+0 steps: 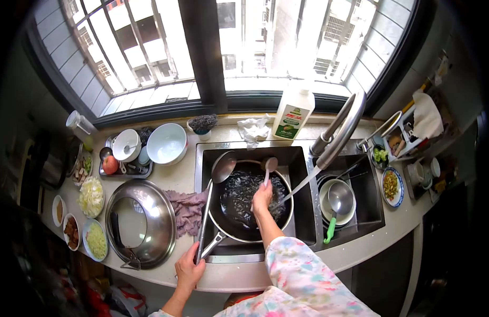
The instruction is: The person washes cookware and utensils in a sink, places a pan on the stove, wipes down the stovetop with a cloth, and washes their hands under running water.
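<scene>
My left hand (189, 270) is closed around the long handle of a metal ladle (223, 167), whose bowl leans over the pan's upper left rim. In my right hand (262, 196) is a small pale spoon (271, 165), its head up near the far side of the pan. A dark frying pan (215, 214) with rippling water in it sits in the left sink basin (303, 224). The pan's handle (214, 244) points toward my left hand; whether the hand touches it is unclear. A tap (339, 132) sends a stream of water down beside my right hand.
A large steel lid (168, 224) and a purple cloth (186, 211) lie left of the sink. Bowls of chopped food, including cabbage (91, 196), line the left counter. A white bottle (293, 113) stands behind. The right basin holds a bowl and a green-handled ladle (330, 230).
</scene>
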Tool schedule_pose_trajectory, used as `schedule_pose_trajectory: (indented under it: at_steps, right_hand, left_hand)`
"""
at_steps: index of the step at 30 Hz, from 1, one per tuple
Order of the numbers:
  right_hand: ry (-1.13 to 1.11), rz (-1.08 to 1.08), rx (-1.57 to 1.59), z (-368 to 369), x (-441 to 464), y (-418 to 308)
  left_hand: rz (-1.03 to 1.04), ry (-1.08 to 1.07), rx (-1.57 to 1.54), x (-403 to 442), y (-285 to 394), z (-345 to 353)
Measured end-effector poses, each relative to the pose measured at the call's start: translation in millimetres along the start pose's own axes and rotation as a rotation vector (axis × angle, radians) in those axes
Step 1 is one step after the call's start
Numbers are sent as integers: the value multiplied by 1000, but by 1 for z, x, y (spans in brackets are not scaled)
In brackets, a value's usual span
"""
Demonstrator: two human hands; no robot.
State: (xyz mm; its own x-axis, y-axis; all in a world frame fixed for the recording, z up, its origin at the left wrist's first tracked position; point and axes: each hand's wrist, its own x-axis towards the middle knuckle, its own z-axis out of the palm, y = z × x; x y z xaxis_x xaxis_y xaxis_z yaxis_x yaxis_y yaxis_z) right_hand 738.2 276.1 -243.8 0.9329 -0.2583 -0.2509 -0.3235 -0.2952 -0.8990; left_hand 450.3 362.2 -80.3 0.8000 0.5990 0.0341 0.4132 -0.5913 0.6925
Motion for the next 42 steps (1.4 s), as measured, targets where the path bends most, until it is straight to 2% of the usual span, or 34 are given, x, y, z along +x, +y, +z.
schedule_pose_trajectory:
  at_steps: [1,2,4,5,6,8,9,12,14,15,19,20,22,24,26,28,30,32,34,36,38,40,42]
  right_hand:
    - [235,-146,-36,-7,-12,-12]
    - [204,66,67,-19,-16,-28]
    - [91,202,2,-28,-28,-58]
    - [42,59,-41,-10,-20,-38]
    - [-14,16,-223,-1,-18,-37]
    - [-21,55,65,16,-4,-12]
    - [13,14,100,14,-3,-7]
    - [169,154,234,5,-3,-5]
    - [30,316,199,-8,-24,-45]
    - [-8,34,98,-1,-32,-44]
    - [-86,107,100,21,-62,-63]
    - [-227,205,114,28,-62,-50]
    - [-433,9,-65,13,-82,-57]
    - [-617,-132,-100,5,-104,-44]
    - [-784,-159,-160,-26,-111,-51]
    - [-1088,-110,-226,-86,-105,-66]
    - [-1279,-46,-398,-140,-99,-94]
    - [-1254,-643,-303,-160,-69,-15]
    - [-1411,-522,-578,-196,-35,-28]
    - [-1399,-601,-1019,-225,-7,-73]
    - [-1231,-642,-1401,-234,12,-106]
    - [-1025,-884,-1421,-213,38,-83]
    - [-878,-947,-1373,-169,48,-52]
  left_hand:
    - [-13,-3,-21,-1,-3,2]
    - [-22,-5,-29,-2,-2,2]
    - [-36,-1,-44,0,1,1]
    - [-27,-2,-40,0,-1,2]
    - [-22,-4,-36,-1,-3,3]
    - [-54,-23,-31,-2,-1,2]
    - [-86,-44,-29,-2,2,1]
    - [-116,-41,-95,-1,-4,4]
    - [-133,-36,-165,-1,-5,3]
    - [-146,-40,-206,-1,-3,3]
    - [-122,-10,-197,-1,2,3]
    - [-121,-11,-201,-2,2,3]
    - [-118,-12,-215,-2,2,4]
    - [-102,-22,-191,-1,-2,5]
    - [-83,-10,-168,-4,-5,6]
    - [-42,16,-153,-2,-2,7]
    - [-33,0,-151,-1,-1,6]
    - [-5,-3,-142,-1,-4,8]
    - [-15,-24,-115,-2,-5,8]
    - [-16,-47,-79,-2,-7,8]
    - [2,-44,-76,-1,-5,9]
    - [14,-49,-60,0,-1,9]
    - [-14,-101,-32,0,4,5]
